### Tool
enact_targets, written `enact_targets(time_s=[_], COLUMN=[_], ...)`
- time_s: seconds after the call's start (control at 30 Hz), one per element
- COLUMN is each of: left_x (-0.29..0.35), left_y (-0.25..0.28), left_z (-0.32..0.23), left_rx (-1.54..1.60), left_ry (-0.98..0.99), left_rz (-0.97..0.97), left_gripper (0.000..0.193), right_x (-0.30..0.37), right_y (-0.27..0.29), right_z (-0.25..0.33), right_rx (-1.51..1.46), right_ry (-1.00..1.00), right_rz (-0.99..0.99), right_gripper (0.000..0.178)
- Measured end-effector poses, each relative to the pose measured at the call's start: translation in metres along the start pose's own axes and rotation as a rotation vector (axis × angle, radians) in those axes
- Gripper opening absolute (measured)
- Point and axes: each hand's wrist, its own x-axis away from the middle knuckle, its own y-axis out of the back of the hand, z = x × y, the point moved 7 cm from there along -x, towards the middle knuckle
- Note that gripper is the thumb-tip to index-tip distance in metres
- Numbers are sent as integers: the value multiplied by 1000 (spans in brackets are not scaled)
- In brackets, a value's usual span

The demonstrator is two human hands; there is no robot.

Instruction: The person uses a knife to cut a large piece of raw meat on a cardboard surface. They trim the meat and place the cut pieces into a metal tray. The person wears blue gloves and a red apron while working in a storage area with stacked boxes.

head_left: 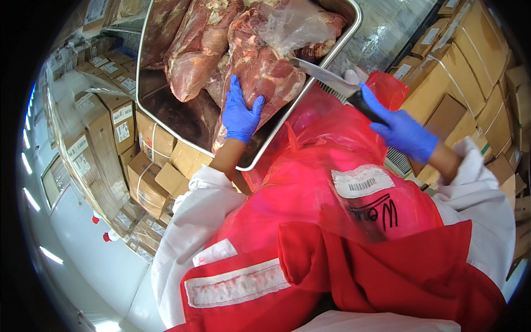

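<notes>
A metal tray holds several large pieces of raw red meat. My left hand, in a blue glove, lies with its fingers spread on a big piece of meat. In my blue-gloved right hand is a knife with a black handle. Its blade points left across the tray's right rim, the tip close to the meat. Clear plastic film covers the upper part of this piece. Another piece of meat sits to its left.
Stacked cardboard boxes rise on the right, some tied with straps. On the left stand more boxes, partly wrapped in clear film. A translucent red plastic apron covers my front, near the tray's lower edge.
</notes>
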Motion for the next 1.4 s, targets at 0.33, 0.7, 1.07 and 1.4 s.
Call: enact_targets(time_s=[0.33, 0.7, 1.07, 1.4], left_x=[-3, 4, 2, 7], left_y=[-1, 1, 2, 2], left_z=[9, 4, 7, 4], left_rx=[-119, -158, -118, -89], left_ry=[20, -26, 52, 2], left_rz=[-54, -148, -81, -102], left_gripper=[82, 79, 84, 87], right_x=[-23, -54, 29, 4], right_y=[-47, -118, 3, 23], right_z=[-29, -35, -3, 3], right_rx=[38, -86, 193, 354], right_ry=[211, 230, 233, 258], right_rz=[-280, -338, -113, -152], right_gripper=[77, 80, 80, 83])
